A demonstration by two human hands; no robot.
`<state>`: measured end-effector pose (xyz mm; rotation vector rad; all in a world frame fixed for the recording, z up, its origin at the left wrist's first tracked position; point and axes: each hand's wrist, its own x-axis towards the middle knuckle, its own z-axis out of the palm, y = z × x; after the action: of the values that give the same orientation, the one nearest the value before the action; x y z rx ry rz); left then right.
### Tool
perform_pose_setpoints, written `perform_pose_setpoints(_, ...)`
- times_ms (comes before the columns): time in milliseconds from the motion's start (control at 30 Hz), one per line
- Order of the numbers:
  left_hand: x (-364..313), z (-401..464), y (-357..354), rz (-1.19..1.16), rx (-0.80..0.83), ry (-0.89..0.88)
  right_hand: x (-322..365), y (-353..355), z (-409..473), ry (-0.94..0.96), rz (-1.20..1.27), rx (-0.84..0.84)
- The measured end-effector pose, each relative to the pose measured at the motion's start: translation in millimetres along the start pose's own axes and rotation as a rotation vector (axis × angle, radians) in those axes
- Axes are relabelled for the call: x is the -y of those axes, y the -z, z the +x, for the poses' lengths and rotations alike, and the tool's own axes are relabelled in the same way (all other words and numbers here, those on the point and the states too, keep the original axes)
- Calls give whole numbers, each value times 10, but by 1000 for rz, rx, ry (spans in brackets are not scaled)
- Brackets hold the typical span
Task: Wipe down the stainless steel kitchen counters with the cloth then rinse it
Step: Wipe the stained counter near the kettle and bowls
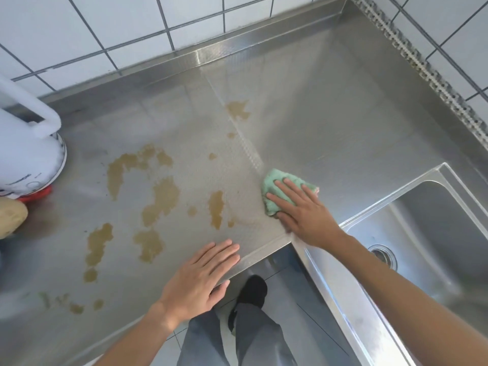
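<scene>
Right hand [303, 211]: fingers [286, 186] straight and spread apart, pressing flat on the cloth [274, 184]; nothing pinched. Cloth is green, bunched, lying on the desk [330, 122] just left of the sink [433, 233], near the front edge.

Left hand [196, 281]: fingers straight and together, palm down on the desk at its front edge, holding nothing. Reads as a brace.

Desk surface: brown spill patches [161, 199] scattered to the left of the cloth, from mid-desk toward the near left corner; one more patch sits farther back near the seam. Area right of the cloth shows no stains. All patches lie apart from the cloth; nearest ones just beside its left edge.

At far left: a white appliance [26, 154] with a red base edge, and a tan rounded item, too cropped to identify. Tiled wall behind.

Step in hand, by judgement: wiping stage, early; most of the spill is not yet cleared. Rinse not begun; sink drain visible, no water seen.

Next move calls for: firm downward pressure, sweep leftward through the patches, overlapping passes, stopping short of the appliance.
</scene>
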<state>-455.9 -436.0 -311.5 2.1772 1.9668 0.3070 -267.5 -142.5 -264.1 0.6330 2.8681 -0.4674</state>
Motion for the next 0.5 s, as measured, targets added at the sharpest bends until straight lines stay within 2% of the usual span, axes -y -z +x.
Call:
perform_pose_setpoints(133, -22, 30, -50, -7, -9, -9, -221, 206, 404, -305, 95, -82)
perform_pose_setpoints(233, -12, 6, -58, -17, -15, -12, 106, 185, 969, -419, 148, -130)
perform_pose_setpoints(300, -3, 18, -57, -20, -10, -16, 467, 118, 1198, -314, 188, -144)
perform_pose_setpoints(367, -9, 18, -56, -25, -9, -19, 854, 4, 1210, -129, 224, -118)
perform_pose_setpoints(500, 0, 15, -36, -21, -24, -19, 1184, -145, 655, 207, 184, -48)
